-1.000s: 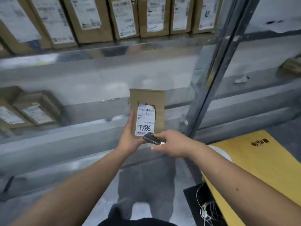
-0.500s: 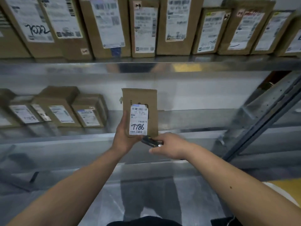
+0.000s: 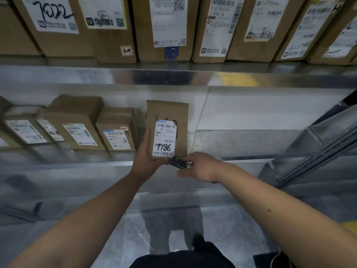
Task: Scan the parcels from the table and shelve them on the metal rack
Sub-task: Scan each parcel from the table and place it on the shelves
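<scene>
- Parcel [image 3: 167, 120] was held upright in front of the middle shelf of the metal rack [image 3: 193, 78], its white label [image 3: 165, 139] facing the camera, hand-marked "T786" in black.
- Nearest the camera: dark trousers at the bottom edge, and both bare forearms reaching up and forward from the lower corners.
- Left hand [image 3: 146, 158] gripped the parcel's lower left corner, thumb lying up along its left edge; its fingers were hidden behind the cardboard.
- Right hand [image 3: 201, 167] sat just right of the parcel's bottom edge, its fingers curled round a small dark scanner [image 3: 178, 162].
- Scanner's tip lay at the parcel's lower right corner, just under the label; contact could not be told.
- Parcel's base hung level with the front lip of the middle shelf; whether it rested on the shelf could not be told.
- On the same shelf, left of the held parcel: a row of brown shelved boxes [image 3: 117, 130] standing side by side, each with a white label on its front. The nearest stood just beside the left hand.
- Right of the held parcel, bare shiny shelf metal and a pale back panel.
- At far right, a slanted grey rack upright [image 3: 318, 151].
- Farthest, on the upper shelf: a packed row of taller cartons [image 3: 170, 26] with printed labels, one at far left marked "7022".
</scene>
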Available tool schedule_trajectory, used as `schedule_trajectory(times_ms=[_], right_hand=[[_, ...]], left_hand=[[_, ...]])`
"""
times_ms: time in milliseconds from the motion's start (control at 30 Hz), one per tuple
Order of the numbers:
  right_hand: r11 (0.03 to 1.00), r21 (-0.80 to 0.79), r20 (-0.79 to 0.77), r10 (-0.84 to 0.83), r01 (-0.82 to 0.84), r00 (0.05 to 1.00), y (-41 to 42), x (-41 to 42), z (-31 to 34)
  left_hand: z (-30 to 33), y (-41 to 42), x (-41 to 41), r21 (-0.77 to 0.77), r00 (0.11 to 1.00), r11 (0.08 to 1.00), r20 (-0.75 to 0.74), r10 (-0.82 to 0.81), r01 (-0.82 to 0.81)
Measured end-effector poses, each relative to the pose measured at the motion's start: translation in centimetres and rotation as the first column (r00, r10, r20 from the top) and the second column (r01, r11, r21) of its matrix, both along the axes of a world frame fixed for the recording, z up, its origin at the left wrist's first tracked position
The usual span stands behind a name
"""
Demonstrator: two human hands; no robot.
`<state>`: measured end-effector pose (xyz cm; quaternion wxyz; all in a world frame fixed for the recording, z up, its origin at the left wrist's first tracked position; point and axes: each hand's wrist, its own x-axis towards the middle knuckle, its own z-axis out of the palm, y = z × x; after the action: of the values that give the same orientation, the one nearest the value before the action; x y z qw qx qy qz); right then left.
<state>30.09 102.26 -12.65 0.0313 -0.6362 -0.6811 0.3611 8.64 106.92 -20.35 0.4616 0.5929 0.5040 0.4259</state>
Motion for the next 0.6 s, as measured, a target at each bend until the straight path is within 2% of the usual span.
schedule_trajectory(times_ms=[200,367,600], right_hand=[[0.999,0.022,-0.034,0.041,-0.04,0.999,1.9,-0.4,0.4],[0.997,0.006,-0.044,0.073,-0.073,0.996,2.4,-0.8,0.4],[0.995,0.003,-0.017,0.103,-0.103,0.995,2.1,-1.0,0.8]], left_hand=[[-0.4,0.4,-0.5,0.02,0.999,0.999,0.007,0.034,-0.035],[-1.8,0.1,-0.5,0.028,0.993,0.995,0.079,0.093,-0.096],[-2.1,1.1,-0.8,0.076,0.991,0.988,0.039,0.131,-0.134]])
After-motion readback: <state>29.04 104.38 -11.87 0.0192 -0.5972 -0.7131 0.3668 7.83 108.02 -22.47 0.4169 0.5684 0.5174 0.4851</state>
